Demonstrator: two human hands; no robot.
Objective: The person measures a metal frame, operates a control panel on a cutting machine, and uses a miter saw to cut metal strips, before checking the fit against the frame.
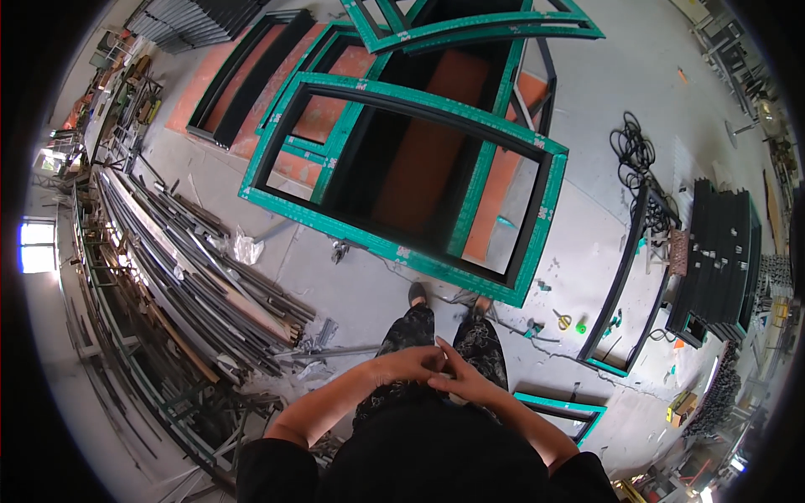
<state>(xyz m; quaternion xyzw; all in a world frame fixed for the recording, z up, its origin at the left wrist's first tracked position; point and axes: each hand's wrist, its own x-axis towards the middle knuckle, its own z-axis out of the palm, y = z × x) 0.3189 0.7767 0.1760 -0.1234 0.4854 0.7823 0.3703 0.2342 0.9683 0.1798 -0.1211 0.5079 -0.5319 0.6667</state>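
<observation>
In front of my waist, my left hand (409, 366) and my right hand (463, 376) meet with fingers curled in toward each other. Both are closed at the fingertips; whatever lies between them, if anything, is hidden or too small to name. Just beyond my feet, a large rectangular window frame (327, 220), black with green protective film, rests across other frames. A second green-filmed frame (495, 35) overlaps the stack at the far end. Neither hand touches the frames.
Long metal profiles (210, 277) lie in heaps at left. Yellow-handled scissors (564, 320) and a green tape roll (581, 328) are on the floor at right. Beyond them are a leaning dark frame (616, 281), a coiled black hose (635, 155) and stacked black frames (719, 260).
</observation>
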